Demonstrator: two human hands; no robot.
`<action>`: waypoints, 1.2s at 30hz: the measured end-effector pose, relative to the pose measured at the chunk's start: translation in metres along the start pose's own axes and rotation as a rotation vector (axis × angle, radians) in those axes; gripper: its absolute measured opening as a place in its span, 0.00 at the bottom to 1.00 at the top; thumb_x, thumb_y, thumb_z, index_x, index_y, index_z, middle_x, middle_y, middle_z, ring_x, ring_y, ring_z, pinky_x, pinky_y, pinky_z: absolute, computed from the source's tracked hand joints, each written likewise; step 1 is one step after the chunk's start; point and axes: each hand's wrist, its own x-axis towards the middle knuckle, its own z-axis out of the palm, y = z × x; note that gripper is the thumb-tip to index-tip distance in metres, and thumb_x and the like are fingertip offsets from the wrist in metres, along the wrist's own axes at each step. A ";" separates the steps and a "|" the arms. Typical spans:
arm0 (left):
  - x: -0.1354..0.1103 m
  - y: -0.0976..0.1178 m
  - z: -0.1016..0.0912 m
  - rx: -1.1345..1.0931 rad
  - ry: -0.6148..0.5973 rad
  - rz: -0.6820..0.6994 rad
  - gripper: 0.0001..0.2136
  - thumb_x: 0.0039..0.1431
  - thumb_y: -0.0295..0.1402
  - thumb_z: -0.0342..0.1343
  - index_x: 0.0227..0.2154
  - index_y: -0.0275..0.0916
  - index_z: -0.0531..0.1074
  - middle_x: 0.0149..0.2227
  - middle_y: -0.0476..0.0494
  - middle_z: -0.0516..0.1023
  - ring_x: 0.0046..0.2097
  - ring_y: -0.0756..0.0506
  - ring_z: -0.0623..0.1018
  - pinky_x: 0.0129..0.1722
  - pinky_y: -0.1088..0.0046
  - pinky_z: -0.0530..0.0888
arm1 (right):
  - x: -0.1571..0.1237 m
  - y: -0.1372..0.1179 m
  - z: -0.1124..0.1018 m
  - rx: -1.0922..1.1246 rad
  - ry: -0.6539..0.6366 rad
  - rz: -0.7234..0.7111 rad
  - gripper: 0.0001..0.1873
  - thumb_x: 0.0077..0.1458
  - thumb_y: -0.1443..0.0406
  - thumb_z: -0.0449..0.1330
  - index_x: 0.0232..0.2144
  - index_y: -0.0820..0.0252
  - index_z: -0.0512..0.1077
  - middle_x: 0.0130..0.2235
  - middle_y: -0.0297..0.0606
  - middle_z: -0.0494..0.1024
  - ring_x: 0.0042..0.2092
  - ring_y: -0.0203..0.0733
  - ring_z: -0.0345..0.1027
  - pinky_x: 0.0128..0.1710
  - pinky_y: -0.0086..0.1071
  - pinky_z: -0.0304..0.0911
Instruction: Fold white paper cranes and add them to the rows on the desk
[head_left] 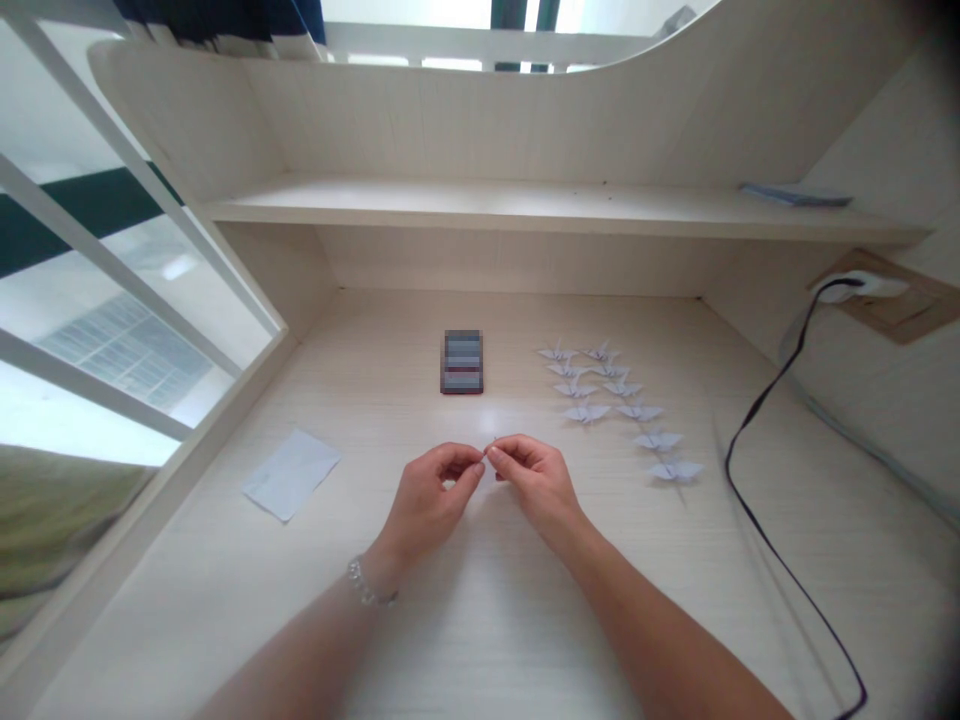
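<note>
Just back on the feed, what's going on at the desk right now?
A person is working over a pale wooden desk with bare hands. The left hand and right hand meet at the fingertips, pinching what looks like a small bit of paper, though it's hard to make out. Two rows of white origami cranes lie to the right, a loose white paper sheet to the left, and a blurred phone ahead.

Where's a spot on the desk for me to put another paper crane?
There's bare desk left of the blurred phone, above the loose paper sheet. Another free patch lies between the paper cranes and the black cable. It's crowded where the cranes stand in rows, and in the middle, where the left hand and right hand meet.
</note>
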 end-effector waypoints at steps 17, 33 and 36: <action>0.003 -0.005 0.002 -0.222 -0.109 -0.129 0.11 0.49 0.36 0.58 0.33 0.34 0.72 0.30 0.42 0.77 0.32 0.47 0.76 0.33 0.71 0.73 | -0.002 0.000 0.001 -0.199 0.084 -0.048 0.10 0.50 0.59 0.57 0.28 0.60 0.70 0.27 0.35 0.72 0.28 0.37 0.64 0.29 0.30 0.59; 0.003 -0.009 0.003 -0.228 -0.077 -0.138 0.10 0.50 0.37 0.57 0.30 0.35 0.72 0.28 0.44 0.76 0.29 0.48 0.76 0.30 0.73 0.73 | -0.001 0.001 0.003 -0.058 0.031 -0.043 0.07 0.45 0.64 0.61 0.30 0.60 0.70 0.27 0.34 0.73 0.29 0.36 0.66 0.28 0.29 0.61; 0.004 -0.008 0.002 -0.223 -0.054 -0.130 0.10 0.49 0.36 0.58 0.31 0.35 0.72 0.29 0.43 0.77 0.30 0.48 0.76 0.30 0.73 0.73 | -0.001 0.001 0.003 -0.037 -0.040 -0.023 0.06 0.45 0.64 0.61 0.29 0.60 0.70 0.27 0.34 0.73 0.29 0.36 0.66 0.30 0.29 0.61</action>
